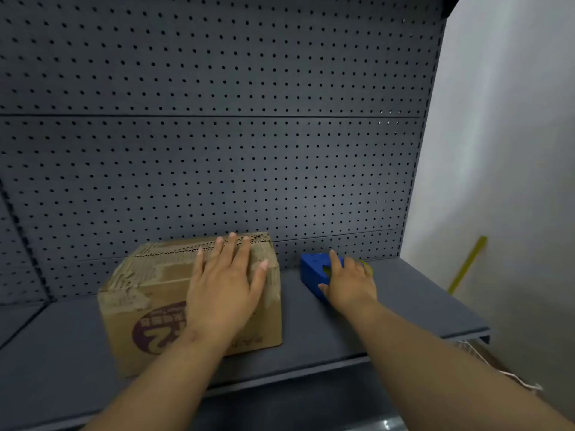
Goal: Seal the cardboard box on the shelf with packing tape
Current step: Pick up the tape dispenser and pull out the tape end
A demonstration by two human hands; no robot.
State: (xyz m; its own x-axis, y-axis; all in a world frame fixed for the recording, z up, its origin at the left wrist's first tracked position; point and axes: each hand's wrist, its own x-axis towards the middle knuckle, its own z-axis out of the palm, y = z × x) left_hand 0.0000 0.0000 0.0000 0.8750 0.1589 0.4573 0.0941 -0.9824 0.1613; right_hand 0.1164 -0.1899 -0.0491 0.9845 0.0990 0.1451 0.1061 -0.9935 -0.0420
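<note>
Left hand spread flat steadies the worn brown cardboard box; right hand reaches the blue plastic tape dispenser, grip unclear, probably lifting it next.

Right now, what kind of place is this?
Probably a shop or stockroom: a grey metal shelf with a pegboard back, and a worn cardboard box beside a blue tape holder.

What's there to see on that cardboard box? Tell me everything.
The box is brown corrugated cardboard, worn, its top skin torn in patches. A round dark purple logo with pale print marks its front. The flaps lie closed. It stands on the grey shelf, before the pegboard, left of a blue dispenser and apart from it. The left hand presses flat on its top.
</note>
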